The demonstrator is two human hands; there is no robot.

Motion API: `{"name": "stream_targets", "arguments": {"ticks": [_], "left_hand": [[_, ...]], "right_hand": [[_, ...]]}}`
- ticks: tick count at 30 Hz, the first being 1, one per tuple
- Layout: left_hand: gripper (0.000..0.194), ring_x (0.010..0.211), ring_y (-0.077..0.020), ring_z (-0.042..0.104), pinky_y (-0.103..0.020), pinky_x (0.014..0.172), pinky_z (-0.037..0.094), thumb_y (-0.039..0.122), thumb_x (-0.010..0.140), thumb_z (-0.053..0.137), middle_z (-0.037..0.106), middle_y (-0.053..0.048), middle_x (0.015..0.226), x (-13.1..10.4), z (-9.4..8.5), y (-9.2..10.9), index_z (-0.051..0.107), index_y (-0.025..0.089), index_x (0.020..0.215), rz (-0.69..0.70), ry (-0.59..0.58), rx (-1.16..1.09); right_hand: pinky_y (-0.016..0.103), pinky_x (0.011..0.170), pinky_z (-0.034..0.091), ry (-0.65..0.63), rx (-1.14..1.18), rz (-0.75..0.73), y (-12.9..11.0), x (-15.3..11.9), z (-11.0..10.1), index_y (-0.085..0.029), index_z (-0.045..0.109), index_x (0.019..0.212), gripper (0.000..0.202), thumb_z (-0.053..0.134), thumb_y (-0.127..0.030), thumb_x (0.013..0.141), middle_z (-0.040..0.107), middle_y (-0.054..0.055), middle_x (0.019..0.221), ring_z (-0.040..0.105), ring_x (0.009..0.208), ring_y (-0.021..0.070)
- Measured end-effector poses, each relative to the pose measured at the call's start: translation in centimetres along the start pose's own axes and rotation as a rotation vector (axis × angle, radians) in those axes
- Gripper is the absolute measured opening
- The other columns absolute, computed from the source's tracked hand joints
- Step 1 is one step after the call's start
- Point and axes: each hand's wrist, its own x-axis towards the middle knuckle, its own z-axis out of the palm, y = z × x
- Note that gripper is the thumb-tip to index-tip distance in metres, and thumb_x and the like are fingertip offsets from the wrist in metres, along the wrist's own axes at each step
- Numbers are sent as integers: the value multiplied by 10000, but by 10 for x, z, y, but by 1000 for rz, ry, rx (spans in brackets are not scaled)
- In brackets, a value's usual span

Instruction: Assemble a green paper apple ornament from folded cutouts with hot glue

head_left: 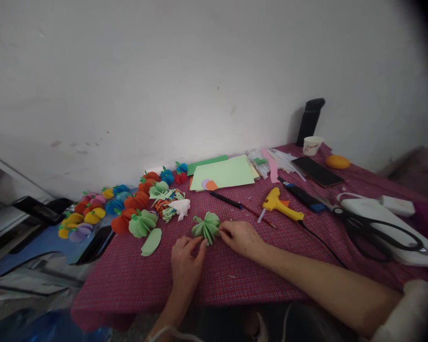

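Observation:
A light green folded-paper pumpkin (pixel 207 228) with a darker green curl at its top left sits on the red checked tablecloth between my hands. My left hand (pixel 188 260) has its fingers bent together at the pumpkin's lower left edge. From the right, my right hand (pixel 243 238) pinches the pumpkin's side with thumb and fingers; the exact contact is small to see. To the left stands another light green paper pumpkin (pixel 142 223), with a cut green paper piece (pixel 151 242) lying in front of it.
Many-coloured paper pumpkins (pixel 137 200) crowd the table's left. Behind are green paper sheets (pixel 228 173) and a black pen (pixel 226 199). At right lie a yellow glue gun (pixel 281 205) with its cord, a utility knife (pixel 303 195), black scissors (pixel 378 228), a phone (pixel 317 171) and a paper cup (pixel 311 145).

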Motion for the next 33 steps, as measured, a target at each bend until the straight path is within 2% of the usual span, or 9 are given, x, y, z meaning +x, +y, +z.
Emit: {"name": "stream_targets", "arguments": {"ticks": [8,13,18,24,28,33], "left_hand": [[139,697,-164,508,-296,672,391,273,770,538,568,-28,705,3,5,-4,648,190,751,21,-19,117],[140,699,-162,491,-299,691,379,234,782,517,559,-25,693,12,-1,-15,639,183,739,50,-12,130],[167,723,-163,489,-291,688,382,245,798,490,560,-29,713,26,-9,-32,644,180,792,73,-106,36],[168,748,-159,507,-283,693,392,236,792,480,563,-27,737,31,-6,-48,640,185,779,58,-253,-117],[176,751,-160,504,-280,693,390,257,797,482,555,-29,739,32,-5,-51,638,180,768,62,-276,-145],[180,755,-159,502,-272,690,387,261,801,485,547,-28,735,35,-7,-52,641,182,758,72,-293,-155]], "right_hand": [[223,604,346,5,-20,-10,1,1,-1,-210,622,848,176,451,-243,825,669,17,740,598,673,135],[222,605,341,1,1,-22,4,3,-6,-207,622,851,171,456,-225,813,666,18,749,587,667,131],[221,594,334,17,14,-55,4,2,-5,-209,617,828,161,458,-227,812,654,5,719,572,633,125],[220,532,302,-12,29,-121,0,-1,1,-214,606,770,154,482,-298,808,639,-16,664,555,575,116],[215,508,294,-2,79,-117,-2,-2,-3,-200,579,717,190,488,-342,805,619,-19,629,538,548,107],[215,534,331,82,132,-62,3,2,-7,-196,575,752,129,481,-267,805,605,-15,640,541,577,109]]}}
